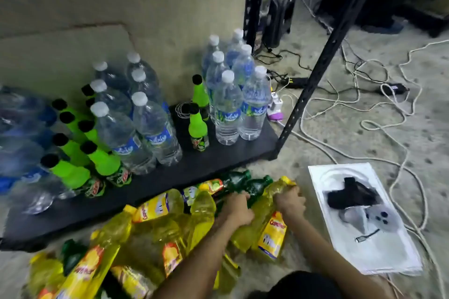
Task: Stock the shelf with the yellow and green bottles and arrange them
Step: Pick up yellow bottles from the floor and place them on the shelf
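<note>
Yellow bottles (155,226) lie heaped on their sides on the floor (315,153), just in front of the low black shelf (218,160), with a few dark green ones mixed among them. We reach into the right end of that heap with both arms stretched forward and down, forearms bare, converging from the lower edge of the view. Our right hand (290,201) is knuckles-up, its fingers curled round the upper part of one yellow bottle (269,226), close under its cap; the bottle lies on the floor with its labelled body pointing back toward us. Our left hand (237,209) is just beside it, also palm-down, fingers wrapped over the body of a dark green bottle (257,188) whose cap points toward the shelf; motion blur keeps us from seeing the thumb. The two hands are near each other but apart. On the shelf, bright green bottles (70,172) with black caps stand in a cluster at the left, and two more stand in the middle. Clear water bottles (228,109) with white caps stand in groups beside them. To our right a white box (364,245) lies flat on the floor, and cables (364,94) trail across the floor beyond the shelf's corner post.
</note>
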Demonstrator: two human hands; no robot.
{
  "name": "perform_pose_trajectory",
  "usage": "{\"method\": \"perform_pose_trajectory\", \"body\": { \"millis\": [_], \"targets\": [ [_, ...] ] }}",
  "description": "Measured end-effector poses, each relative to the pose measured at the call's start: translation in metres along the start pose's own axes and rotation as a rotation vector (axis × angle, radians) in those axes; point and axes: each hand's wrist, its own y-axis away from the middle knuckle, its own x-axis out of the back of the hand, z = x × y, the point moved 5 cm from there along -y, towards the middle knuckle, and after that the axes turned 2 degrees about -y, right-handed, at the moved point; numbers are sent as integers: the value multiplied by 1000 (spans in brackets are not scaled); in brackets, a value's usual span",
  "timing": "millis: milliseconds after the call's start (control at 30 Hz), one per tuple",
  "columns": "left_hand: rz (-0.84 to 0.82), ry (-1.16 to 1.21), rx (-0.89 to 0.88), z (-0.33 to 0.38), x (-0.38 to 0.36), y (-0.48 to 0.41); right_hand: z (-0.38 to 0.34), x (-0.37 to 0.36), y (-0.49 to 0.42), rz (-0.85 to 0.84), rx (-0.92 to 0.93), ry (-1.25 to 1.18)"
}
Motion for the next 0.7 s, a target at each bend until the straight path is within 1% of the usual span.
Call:
{"method": "perform_pose_trajectory", "body": {
  "millis": [100, 167, 200, 267, 300, 367, 400, 467, 600, 667, 700],
  "targets": [
    [-86, -151, 51, 2, -39, -12, 29, -9, -20, -30, -116, -77],
    [-63, -230, 81, -2, -59, -16, 64, -32, -55, -96, -168, -235],
    [-33, -240, 99, -3, -63, -16, 89, -48, -88, -117, -154, -298],
    [37, -268, 93, -4, -67, -22, 127, -76, -141, -132, -154, -360],
    [48, -300, 84, -3, -69, -25, 126, -75, -137, -168, -177, -390],
    [39, -348, 73, 2, -72, -29, 104, -53, -95, -164, -231, -470],
    [35, -374, 73, 6, -71, -30, 93, -45, -75, -194, -256, -488],
    [13, -388, 78, 14, -66, -32, 83, -38, -65, -254, -257, -511],
    [-91, -260, 119, 12, -64, -20, 87, -32, -55, -254, -246, -570],
    [-97, -163, 129, 3, -56, -7, 90, -27, -44, -256, -231, -583],
    [-87, -118, 135, -2, -48, 3, 94, -23, -40, -226, -201, -543]
  ]
}}
